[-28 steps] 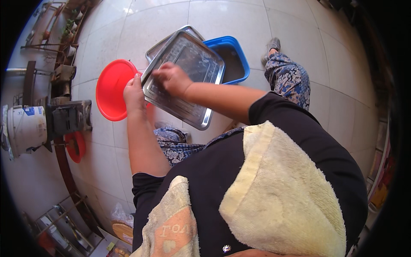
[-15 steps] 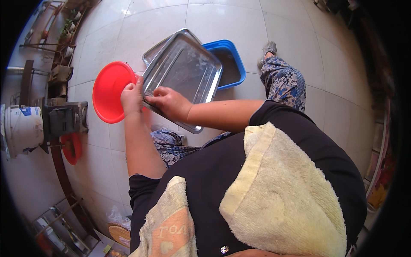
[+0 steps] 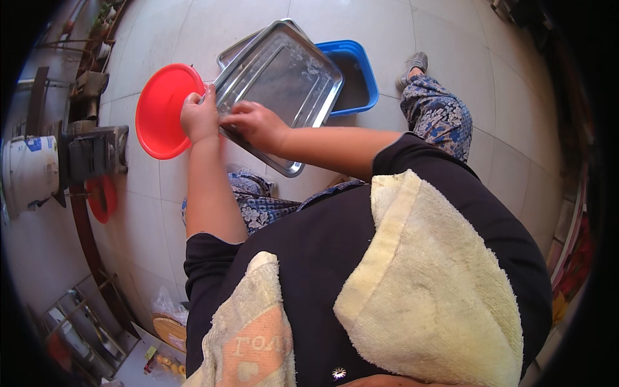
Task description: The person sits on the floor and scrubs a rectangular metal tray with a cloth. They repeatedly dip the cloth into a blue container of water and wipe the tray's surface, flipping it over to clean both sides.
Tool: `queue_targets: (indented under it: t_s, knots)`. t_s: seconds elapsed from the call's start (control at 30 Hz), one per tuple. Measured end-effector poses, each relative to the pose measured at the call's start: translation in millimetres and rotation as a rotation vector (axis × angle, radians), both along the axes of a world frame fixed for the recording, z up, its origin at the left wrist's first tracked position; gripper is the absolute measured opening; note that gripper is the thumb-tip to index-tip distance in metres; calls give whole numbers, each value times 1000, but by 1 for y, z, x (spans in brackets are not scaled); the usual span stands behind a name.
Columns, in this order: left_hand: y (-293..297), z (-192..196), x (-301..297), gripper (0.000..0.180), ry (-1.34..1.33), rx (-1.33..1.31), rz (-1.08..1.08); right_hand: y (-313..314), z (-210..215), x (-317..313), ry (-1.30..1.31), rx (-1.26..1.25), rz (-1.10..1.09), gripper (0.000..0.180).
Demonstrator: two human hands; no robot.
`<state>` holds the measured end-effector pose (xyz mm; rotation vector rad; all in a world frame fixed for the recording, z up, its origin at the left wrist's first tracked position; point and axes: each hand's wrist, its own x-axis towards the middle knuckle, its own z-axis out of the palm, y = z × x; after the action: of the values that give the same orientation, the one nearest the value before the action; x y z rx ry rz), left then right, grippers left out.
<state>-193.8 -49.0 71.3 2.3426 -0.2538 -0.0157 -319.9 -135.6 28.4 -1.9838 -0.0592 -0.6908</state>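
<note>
Item 1: cream towel end (image 3: 251, 300), hanging on the person's chest at the left, bearing an orange panel (image 3: 267, 332). On the panel stands one short row of large, pale letters (image 3: 258, 346), the last of them partly lost where the cloth curves away. Below the row: one pale heart (image 3: 248, 369) (a motif rather than lettering).

Item 2: white bucket (image 3: 29, 173), at the far left, carrying a blue-and-white label (image 3: 40, 143) near one end (print too small and blurred to read).
</note>
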Motion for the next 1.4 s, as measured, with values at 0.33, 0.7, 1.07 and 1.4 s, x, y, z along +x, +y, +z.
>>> queue_targets:
  t_s: [0.33,0.7,1.07,1.4]
  knots:
    - [-15,4,7,50,219,-233,-4,-110,-91,-94,372,-455,194,23]
    - [-21,-4,5,51,81,-128,51,-52,-67,-119,316,-357,213,29]
    - [-14,-6,6,48,234,-214,14,-172,-110,-101,530,-428,-6,33]
    - [18,17,-2,45,451,311,-411,-80,-75,-102,482,-145,-49,52]
